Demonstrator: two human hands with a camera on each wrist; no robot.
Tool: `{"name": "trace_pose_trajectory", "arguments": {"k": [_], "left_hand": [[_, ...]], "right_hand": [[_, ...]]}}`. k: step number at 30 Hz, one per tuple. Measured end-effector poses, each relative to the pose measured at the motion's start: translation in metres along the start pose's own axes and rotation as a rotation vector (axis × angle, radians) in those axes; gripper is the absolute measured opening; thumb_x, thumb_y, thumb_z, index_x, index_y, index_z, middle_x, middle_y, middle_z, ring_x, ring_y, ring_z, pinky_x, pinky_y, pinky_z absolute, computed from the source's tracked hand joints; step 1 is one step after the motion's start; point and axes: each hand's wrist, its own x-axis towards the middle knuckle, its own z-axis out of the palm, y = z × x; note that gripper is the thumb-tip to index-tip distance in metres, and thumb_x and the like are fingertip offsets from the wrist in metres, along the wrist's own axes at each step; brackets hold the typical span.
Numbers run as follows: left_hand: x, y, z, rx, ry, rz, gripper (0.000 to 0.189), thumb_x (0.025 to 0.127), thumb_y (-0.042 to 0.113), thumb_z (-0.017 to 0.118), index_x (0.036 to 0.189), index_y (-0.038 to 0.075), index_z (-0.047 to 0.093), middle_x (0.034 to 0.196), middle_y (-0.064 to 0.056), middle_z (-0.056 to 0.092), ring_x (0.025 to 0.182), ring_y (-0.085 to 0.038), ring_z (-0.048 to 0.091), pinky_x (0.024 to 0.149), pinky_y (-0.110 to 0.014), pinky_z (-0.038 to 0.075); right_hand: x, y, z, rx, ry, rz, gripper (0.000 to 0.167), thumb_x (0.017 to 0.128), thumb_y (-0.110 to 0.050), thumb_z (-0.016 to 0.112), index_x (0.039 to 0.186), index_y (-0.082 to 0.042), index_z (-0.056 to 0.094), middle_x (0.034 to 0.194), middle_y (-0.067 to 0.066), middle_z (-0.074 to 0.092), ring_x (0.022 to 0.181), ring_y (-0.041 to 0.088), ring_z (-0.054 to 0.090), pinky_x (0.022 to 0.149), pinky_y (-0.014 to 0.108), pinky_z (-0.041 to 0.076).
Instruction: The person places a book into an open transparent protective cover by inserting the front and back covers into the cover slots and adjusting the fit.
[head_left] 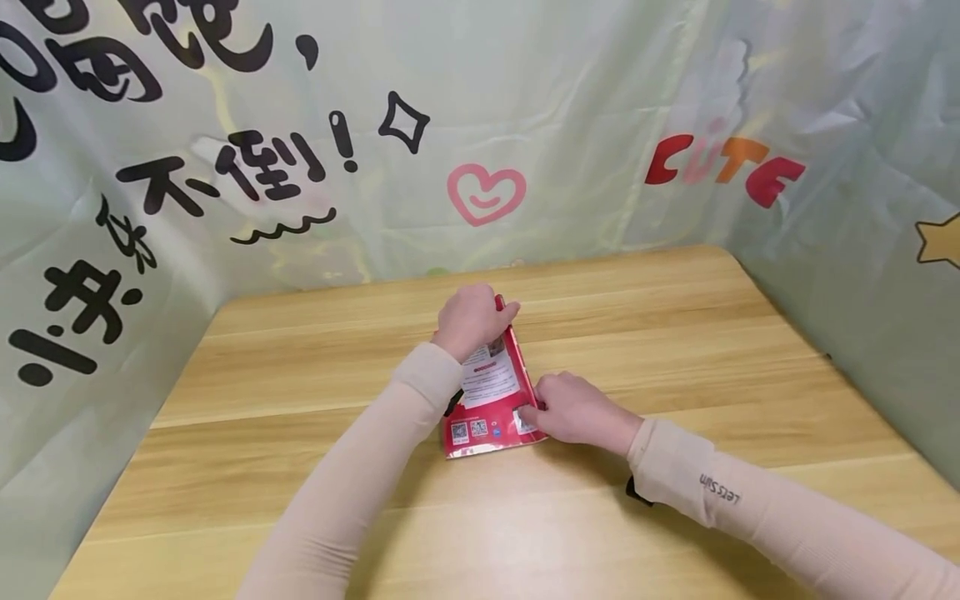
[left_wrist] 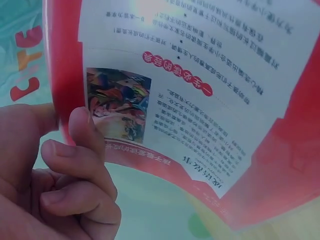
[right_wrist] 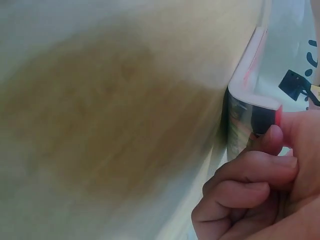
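A red paperback book point(head_left: 491, 387) with white text panels and QR codes lies back cover up on the wooden table. At its far end, my left hand point(head_left: 471, 321) pinches the edge between thumb and index finger; the left wrist view shows the cover point(left_wrist: 200, 65) bowed and lifted there. My right hand point(head_left: 576, 410) pinches the near right corner, its thumb on top. Seen from the right wrist, that corner of the book point(right_wrist: 242, 117) bends upward, with the other fingers point(right_wrist: 235, 200) curled below. The left hand and sleeve hide part of the cover.
The wooden table point(head_left: 637, 325) extends around the book on all sides. Pale green cloth point(head_left: 585, 125) printed with lettering, a heart and a star hangs behind and along both sides. A dark wrist device point(head_left: 639, 492) sits under the right sleeve.
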Motion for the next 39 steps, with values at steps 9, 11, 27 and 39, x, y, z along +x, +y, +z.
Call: {"name": "trace_pose_trajectory", "arguments": {"k": [9,11,27,39], "left_hand": [[-0.001,-0.008,-0.001,-0.019,-0.015,-0.004,0.052,0.105,0.038,0.062,0.059,0.013,0.055,0.053,0.0,0.049,0.047,-0.015,0.051,0.048,-0.025,0.041],[-0.002,-0.009,-0.002,-0.025,-0.015,-0.006,0.051,0.105,0.035,0.061,0.059,0.013,0.056,0.052,0.0,0.05,0.046,-0.015,0.052,0.046,-0.025,0.04],[-0.016,-0.008,-0.005,-0.145,0.074,0.057,0.054,0.108,0.029,0.059,0.058,0.01,0.059,0.051,-0.003,0.058,0.045,-0.017,0.061,0.044,-0.021,0.041],[-0.031,-0.009,-0.03,-0.141,0.082,0.082,0.051,0.109,0.023,0.053,0.059,0.011,0.057,0.051,-0.002,0.061,0.055,-0.021,0.07,0.048,-0.022,0.038]], "right_hand": [[-0.004,-0.005,0.006,-0.015,0.017,-0.03,0.021,0.099,-0.023,0.072,0.081,-0.011,0.071,0.057,0.0,0.056,0.048,0.013,0.046,0.049,0.023,0.034],[-0.003,-0.006,0.007,-0.02,0.019,-0.032,0.022,0.099,-0.023,0.073,0.08,-0.012,0.071,0.057,0.0,0.056,0.048,0.012,0.046,0.048,0.023,0.034],[-0.009,0.009,-0.008,0.035,-0.055,-0.213,0.032,0.098,-0.034,0.076,0.069,-0.019,0.072,0.052,-0.008,0.053,0.046,0.008,0.038,0.049,0.019,0.029],[-0.01,0.018,-0.03,0.023,-0.067,-0.447,0.041,0.102,-0.046,0.072,0.073,-0.021,0.06,0.06,-0.015,0.041,0.056,0.0,0.034,0.055,0.019,0.03]]}}
